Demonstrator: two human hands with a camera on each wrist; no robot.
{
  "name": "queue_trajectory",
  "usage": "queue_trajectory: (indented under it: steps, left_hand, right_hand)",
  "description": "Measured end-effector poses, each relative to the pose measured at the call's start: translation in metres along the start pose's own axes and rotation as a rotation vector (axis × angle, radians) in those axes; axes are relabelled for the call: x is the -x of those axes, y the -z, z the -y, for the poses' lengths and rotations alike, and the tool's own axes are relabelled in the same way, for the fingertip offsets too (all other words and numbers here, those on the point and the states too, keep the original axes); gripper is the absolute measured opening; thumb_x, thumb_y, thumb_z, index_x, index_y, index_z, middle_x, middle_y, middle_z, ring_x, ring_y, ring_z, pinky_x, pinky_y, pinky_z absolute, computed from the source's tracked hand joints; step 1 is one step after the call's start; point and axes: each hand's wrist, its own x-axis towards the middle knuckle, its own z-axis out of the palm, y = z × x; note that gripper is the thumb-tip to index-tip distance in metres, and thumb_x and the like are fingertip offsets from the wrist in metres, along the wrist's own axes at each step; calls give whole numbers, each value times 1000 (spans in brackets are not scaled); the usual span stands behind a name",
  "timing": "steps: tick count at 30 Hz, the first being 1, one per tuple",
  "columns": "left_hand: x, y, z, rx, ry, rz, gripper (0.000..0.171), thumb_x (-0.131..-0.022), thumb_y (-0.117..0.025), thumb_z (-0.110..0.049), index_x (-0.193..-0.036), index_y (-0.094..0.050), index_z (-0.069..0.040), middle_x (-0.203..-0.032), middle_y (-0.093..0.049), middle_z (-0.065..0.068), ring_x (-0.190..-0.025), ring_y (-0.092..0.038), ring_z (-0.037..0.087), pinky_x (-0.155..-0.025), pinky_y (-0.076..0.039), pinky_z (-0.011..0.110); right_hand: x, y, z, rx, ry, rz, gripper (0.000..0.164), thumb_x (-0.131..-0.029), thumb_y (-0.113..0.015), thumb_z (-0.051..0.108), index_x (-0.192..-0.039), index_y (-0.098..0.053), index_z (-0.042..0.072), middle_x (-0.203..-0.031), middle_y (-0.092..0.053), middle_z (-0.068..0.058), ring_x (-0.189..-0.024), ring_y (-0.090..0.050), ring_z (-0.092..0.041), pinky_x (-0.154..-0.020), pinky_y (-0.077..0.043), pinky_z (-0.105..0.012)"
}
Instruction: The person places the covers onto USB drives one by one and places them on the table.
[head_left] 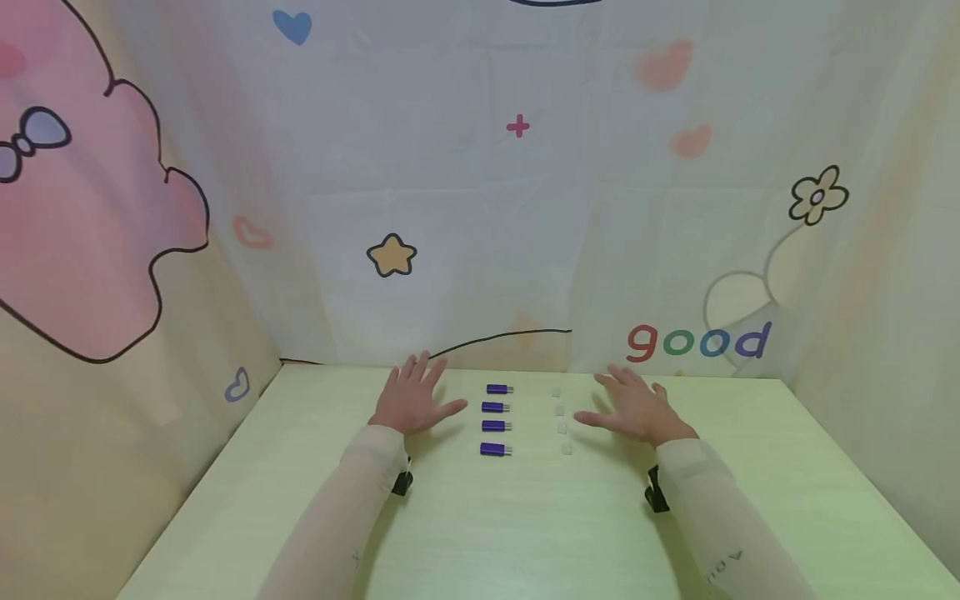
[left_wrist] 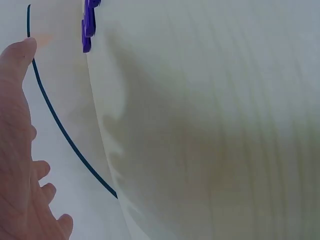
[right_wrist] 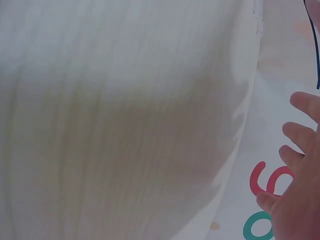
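Note:
Several purple USB sticks (head_left: 493,426) lie in a column on the table, their metal plugs pointing right. To their right runs a matching column of small clear caps (head_left: 562,428). My left hand (head_left: 412,400) is just left of the sticks, fingers spread and holding nothing. On the other side, my right hand (head_left: 633,408) is spread beside the caps, also holding nothing. In the left wrist view, purple stick ends (left_wrist: 89,22) show at the top, apart from the left hand (left_wrist: 20,140). The right wrist view catches clear caps (right_wrist: 258,17) at its upper edge, away from the right hand (right_wrist: 300,160).
The pale wooden table (head_left: 480,525) meets a printed cloth backdrop (head_left: 465,183) at its far edge. Cloth also hangs along the left and right sides. Black straps (head_left: 657,490) sit on both wrists.

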Motion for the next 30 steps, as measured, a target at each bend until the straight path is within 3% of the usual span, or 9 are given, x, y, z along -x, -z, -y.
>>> queue_trajectory:
  steps: [10, 16, 21, 30]
  left_hand:
    - [0, -2, -4, -28, -100, 2, 95, -93, -47, -76, -163, -26, -16, -169, -25, 18, -157, -22, 39, -125, -23, 57]
    - [0, -1, -10, -75, -177, -28, 94, -92, -48, -77, -161, -33, -13, -164, -37, 15, -153, -32, 36, -126, -28, 48]
    - [3, -2, -18, -32, -211, -46, 91, -92, -55, -73, -159, -37, -14, -161, -42, 13, -151, -36, 35, -122, -34, 50]
    - [9, 0, -34, 26, -266, -24, 82, -90, -70, -61, -152, -49, -12, -150, -54, 9, -142, -47, 29, -118, -41, 46]
  right_hand:
    - [1, -3, 1, -24, 138, -8, 91, -86, -62, 74, -151, -50, 12, -165, -35, -15, -154, -23, -45, -111, -25, -79]
    - [5, -4, 3, -108, 207, 19, 90, -85, -68, 69, -149, -53, 7, -161, -42, -15, -150, -32, -43, -117, -30, -68]
    - [7, -4, 7, -156, 220, 57, 88, -85, -73, 65, -148, -54, 7, -156, -49, -12, -146, -41, -38, -119, -33, -60]
    - [10, -1, 19, -186, 230, 91, 80, -83, -76, 63, -140, -62, 10, -146, -59, -8, -140, -49, -34, -117, -38, -56]
